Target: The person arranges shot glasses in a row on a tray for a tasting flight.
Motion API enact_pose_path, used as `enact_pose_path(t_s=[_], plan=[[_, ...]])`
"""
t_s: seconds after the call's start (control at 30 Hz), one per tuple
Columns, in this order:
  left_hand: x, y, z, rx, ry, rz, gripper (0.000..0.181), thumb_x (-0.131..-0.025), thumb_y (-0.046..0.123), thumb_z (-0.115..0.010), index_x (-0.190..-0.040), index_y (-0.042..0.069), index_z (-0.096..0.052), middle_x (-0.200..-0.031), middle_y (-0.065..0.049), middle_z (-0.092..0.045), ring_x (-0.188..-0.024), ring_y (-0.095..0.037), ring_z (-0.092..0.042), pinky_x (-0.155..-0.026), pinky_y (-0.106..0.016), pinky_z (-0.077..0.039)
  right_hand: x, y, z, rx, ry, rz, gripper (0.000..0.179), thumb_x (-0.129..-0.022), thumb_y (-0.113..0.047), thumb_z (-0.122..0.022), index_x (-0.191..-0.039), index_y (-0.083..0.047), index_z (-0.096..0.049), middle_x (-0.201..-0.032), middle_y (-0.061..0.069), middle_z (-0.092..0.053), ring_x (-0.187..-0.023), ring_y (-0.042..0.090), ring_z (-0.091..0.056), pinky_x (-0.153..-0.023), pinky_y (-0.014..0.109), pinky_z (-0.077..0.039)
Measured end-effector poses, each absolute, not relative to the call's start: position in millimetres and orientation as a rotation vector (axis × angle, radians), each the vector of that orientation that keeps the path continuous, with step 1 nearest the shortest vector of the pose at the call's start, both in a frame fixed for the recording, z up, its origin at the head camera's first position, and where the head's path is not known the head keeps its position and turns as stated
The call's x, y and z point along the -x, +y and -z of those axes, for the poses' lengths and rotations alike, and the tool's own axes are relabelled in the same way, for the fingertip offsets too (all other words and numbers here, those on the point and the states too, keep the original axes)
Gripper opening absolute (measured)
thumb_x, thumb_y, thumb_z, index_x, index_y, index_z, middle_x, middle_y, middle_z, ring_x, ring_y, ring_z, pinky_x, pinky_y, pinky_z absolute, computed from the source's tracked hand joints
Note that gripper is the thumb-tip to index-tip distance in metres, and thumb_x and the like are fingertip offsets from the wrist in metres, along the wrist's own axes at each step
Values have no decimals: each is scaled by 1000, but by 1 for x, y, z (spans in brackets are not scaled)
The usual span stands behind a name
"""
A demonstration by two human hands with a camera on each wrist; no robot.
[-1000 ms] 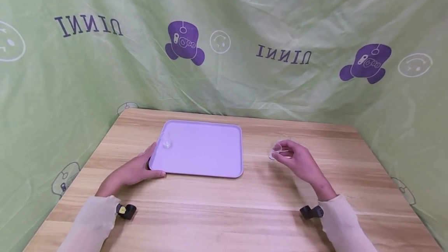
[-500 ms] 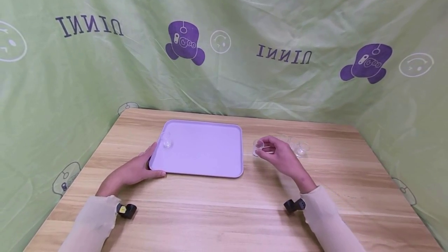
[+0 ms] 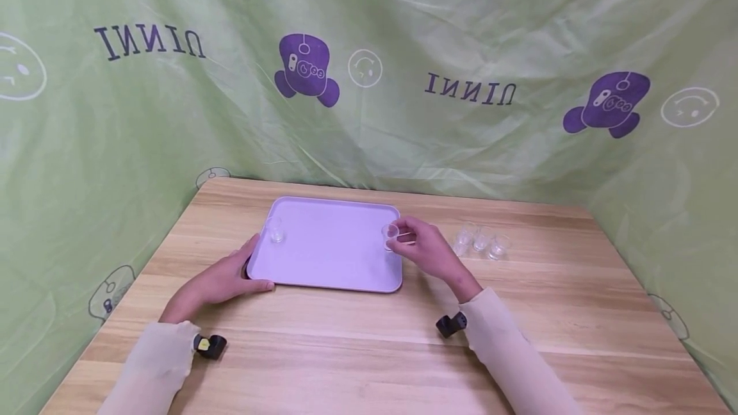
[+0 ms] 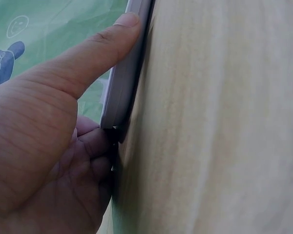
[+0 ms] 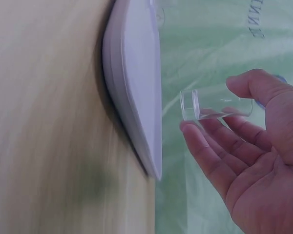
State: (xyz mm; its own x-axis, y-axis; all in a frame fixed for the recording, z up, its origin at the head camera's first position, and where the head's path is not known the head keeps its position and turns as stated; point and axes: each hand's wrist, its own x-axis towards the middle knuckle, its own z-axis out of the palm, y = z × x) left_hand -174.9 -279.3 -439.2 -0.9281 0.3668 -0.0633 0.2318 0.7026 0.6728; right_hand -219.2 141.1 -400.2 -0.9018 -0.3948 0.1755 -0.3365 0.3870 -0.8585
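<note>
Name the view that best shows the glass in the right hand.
The right wrist view: the glass appears large, its base plainly visible. The head view shows it small and faint; the left wrist view shows none of it.

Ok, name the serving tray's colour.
The serving tray is lilac, a light purple; it shows best in the head view.

At the lower left of the head view, the left sleeve (image 3: 151, 364) is plain off-white, long and softly wrinkled, with an uneven, gathered edge at the wrist. A small, blocky black left wrist camera (image 3: 211, 346) juts from it, bearing a bright yellow patch (image 3: 204, 344). At the lower right, the matching off-white right sleeve (image 3: 513, 354) carries a similar black right wrist camera (image 3: 451, 324), its small markings too tiny to read. The left hand (image 3: 226, 277) and right hand (image 3: 431, 250) are bare.
</note>
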Motion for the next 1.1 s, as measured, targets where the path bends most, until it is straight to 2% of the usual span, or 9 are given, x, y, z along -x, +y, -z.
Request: enact_pose_path(t_s=[0.17, 0.6, 1.1], plan=[[176, -279, 439, -488, 2725, -1031, 118, -87, 49, -81, -162, -5, -7, -162, -34, -20, -145, -52, -28, -115, -66, -24, 225, 122, 404, 684, 2557, 1546, 24, -93, -5, -76, -114, 1, -66, -109, 12, -70, -102, 31, -71, -85, 33, -59], [171, -275, 440, -490, 2729, -1073, 117, -87, 46, -82, -163, -2, -8, -160, -35, -25, -142, -50, -35, -114, -64, -28, 234, 79, 418, 740, 2517, 1547, 25, -93, -3, -75, -115, 2, -63, -109, 13, -69, -103, 30, -71, -88, 32, -58], [171, -276, 434, -439, 2716, -1050, 116, -87, 44, -83, -160, -9, -10, -158, -39, -25, -142, -54, -32, -113, -66, -28, 241, 33, 428, 699, 2427, 1588, 27, -94, -5, -74, -118, 0, -63, -109, 10, -71, -102, 23, -72, -86, 27, -57]])
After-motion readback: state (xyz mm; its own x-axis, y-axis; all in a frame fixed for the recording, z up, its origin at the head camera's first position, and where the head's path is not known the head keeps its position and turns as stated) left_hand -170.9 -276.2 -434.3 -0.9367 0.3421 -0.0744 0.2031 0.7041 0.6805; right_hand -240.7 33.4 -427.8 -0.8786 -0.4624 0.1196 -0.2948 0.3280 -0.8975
